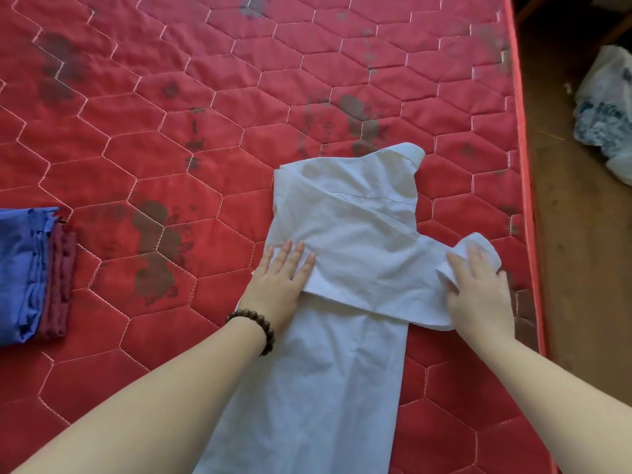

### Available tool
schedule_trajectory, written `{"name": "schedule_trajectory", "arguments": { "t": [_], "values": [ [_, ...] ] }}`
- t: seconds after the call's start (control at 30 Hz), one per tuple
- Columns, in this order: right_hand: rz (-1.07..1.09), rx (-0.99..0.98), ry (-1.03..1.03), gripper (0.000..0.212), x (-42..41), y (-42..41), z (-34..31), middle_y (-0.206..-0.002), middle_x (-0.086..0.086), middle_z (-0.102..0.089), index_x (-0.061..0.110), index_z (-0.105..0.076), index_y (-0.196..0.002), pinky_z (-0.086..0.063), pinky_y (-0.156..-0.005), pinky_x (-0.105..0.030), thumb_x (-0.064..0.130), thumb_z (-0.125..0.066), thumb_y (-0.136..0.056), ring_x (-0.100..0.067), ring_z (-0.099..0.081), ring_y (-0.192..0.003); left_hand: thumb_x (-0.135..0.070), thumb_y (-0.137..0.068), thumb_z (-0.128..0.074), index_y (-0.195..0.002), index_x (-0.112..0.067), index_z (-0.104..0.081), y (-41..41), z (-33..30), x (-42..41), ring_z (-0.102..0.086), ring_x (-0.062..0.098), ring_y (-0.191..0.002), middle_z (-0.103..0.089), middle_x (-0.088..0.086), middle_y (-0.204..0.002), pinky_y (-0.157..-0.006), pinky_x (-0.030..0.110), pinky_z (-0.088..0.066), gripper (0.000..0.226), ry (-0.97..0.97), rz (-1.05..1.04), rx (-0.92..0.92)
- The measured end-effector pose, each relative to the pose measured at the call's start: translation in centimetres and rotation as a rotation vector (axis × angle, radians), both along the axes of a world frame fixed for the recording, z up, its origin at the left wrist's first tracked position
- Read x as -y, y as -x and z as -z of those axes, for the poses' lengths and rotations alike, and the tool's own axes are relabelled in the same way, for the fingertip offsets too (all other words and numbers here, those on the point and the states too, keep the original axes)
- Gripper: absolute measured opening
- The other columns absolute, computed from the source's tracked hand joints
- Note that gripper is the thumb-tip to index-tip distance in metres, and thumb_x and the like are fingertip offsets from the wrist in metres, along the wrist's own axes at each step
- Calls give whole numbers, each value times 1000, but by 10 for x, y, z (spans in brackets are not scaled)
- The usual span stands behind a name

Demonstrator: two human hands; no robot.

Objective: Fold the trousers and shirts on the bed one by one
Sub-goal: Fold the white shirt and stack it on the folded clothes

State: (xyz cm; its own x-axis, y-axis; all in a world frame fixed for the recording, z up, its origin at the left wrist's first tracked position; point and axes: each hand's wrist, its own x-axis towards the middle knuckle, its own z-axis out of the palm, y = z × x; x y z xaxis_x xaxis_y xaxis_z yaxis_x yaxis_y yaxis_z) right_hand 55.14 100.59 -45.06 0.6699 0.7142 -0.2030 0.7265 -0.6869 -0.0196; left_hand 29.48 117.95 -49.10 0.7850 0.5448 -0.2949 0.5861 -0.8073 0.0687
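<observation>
Two bare forearms reach in from the bottom of the frame onto a white shirt (342,254) that lies lengthwise on the red quilted bed (171,97), right of centre, its collar toward the top. On the shirt's left edge the left hand (280,282) lies flat, fingers (290,254) stretched open, with a bead bracelet (254,325) on the wrist. At the right, the right hand (478,292) has its fingers closed on the bunched sleeve (475,248). Folded blue and dark red clothes (30,271) are stacked at the left edge. A plastic bag (605,107) lies on the floor, upper right.
</observation>
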Motion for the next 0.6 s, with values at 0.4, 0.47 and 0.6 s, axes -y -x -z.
{"name": "schedule_trajectory", "arguments": {
  "t": [0.4,0.47,0.6],
  "values": [
    [-229,-364,-196,56,-105,50,-15,-152,-11,-30,12,-41,-142,-26,-113,-42,17,-59,-89,-30,-29,-138,-15,-95,-45,-151,-15,-19,13,-17,-15,-8,35,-146,-7,21,-158,-119,45,-6,62,-40,-103,109],
    [-251,-465,-225,58,-154,62,-9,-152,-6,-29,15,-36,-145,-25,-113,-37,22,-57,-92,-25,-27,-139,1,-86,-48,-136,-4,-50,13,-17,-16,-38,43,-133,-38,28,-144,-109,55,-32,50,-101,-83,270],
    [-179,-437,-120,54,-231,80,5,-139,-4,-47,21,-39,-141,-33,-107,-44,36,-58,-92,-25,-39,-132,2,-78,-25,-118,0,-65,17,-11,-21,-55,41,-119,-55,27,-130,-92,55,-49,56,-150,-49,349]
  ]
}}
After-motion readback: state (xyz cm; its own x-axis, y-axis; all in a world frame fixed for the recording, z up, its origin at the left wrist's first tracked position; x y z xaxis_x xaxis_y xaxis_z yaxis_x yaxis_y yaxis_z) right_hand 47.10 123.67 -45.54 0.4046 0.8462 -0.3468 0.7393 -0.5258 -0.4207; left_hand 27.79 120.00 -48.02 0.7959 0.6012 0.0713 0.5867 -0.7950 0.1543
